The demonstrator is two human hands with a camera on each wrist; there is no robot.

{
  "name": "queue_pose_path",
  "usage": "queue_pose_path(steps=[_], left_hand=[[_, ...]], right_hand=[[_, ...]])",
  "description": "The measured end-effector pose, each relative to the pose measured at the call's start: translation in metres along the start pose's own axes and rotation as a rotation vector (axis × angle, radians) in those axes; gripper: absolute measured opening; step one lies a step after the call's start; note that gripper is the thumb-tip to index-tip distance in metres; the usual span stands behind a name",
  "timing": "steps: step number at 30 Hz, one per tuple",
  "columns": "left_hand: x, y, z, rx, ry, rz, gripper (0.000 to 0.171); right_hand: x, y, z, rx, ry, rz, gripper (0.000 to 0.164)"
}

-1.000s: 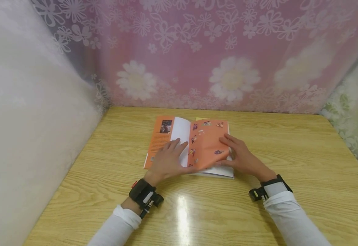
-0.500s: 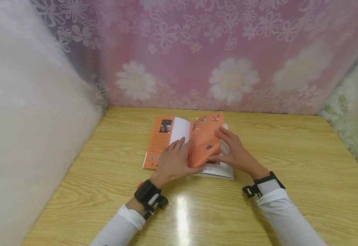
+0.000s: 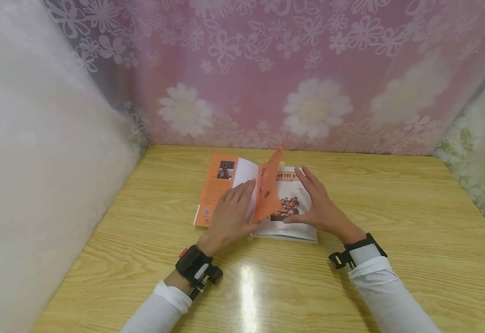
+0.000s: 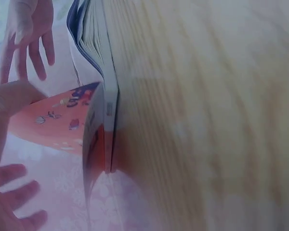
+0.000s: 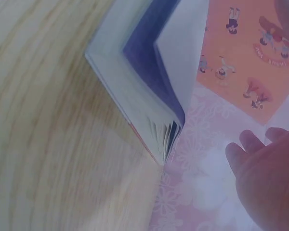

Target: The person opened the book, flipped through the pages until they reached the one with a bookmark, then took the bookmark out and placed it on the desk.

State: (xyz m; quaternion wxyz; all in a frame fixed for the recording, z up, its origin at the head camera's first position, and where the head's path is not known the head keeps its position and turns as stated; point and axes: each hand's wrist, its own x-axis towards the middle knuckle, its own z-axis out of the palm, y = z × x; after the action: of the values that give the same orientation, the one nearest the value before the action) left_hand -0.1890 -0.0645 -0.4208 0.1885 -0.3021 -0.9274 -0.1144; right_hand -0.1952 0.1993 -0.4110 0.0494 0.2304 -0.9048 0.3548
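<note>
A paperback book lies open on the table, its orange flap (image 3: 216,196) with text and a small photo on the left. A loose-standing orange leaf (image 3: 269,192) with small cartoon figures rises near the book's middle. To its right shows a white title page (image 3: 300,226) with a drawing of children. My left hand (image 3: 231,217) lies over the left side, fingers extended, its thumb beside the lower edge of the orange leaf. Over the title page my right hand (image 3: 325,212) is spread, thumb and fingers apart, the orange leaf away from its fingertips.
The wood-grain table (image 3: 396,208) extends on both sides of the book. A pink flowered curtain (image 3: 242,83) hangs behind it, and a pale curtain (image 3: 51,152) at the left. A small yellow edge (image 3: 282,163) peeks out behind the book.
The orange leaf has swung up and leftward from the right side, uncovering the title page. My right hand, which held its edge, has let go.
</note>
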Motion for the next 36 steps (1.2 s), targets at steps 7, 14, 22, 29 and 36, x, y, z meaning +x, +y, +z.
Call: queue_pose_path(steps=[7, 14, 22, 29, 36], left_hand=[[-0.002, -0.012, -0.011, -0.088, 0.337, 0.076, 0.087], [-0.008, -0.027, -0.028, -0.084, 0.528, 0.166, 0.071], [-0.020, -0.040, -0.032, 0.114, 0.355, 0.158, 0.068], [-0.028, -0.046, -0.020, 0.089, 0.065, 0.094, 0.074], [-0.031, -0.047, -0.008, -0.044, -0.135, 0.004, 0.066]], right_hand=[[-0.004, 0.003, -0.001, -0.032, -0.007, 0.031, 0.117], [-0.007, 0.010, 0.000, -0.049, -0.034, 0.044, 0.115], [-0.010, 0.019, 0.003, -0.082, -0.057, 0.051, 0.112], [-0.015, 0.024, 0.000, -0.085, -0.110, 0.069, 0.110], [-0.020, 0.029, -0.002, -0.079, -0.169, 0.095, 0.109]])
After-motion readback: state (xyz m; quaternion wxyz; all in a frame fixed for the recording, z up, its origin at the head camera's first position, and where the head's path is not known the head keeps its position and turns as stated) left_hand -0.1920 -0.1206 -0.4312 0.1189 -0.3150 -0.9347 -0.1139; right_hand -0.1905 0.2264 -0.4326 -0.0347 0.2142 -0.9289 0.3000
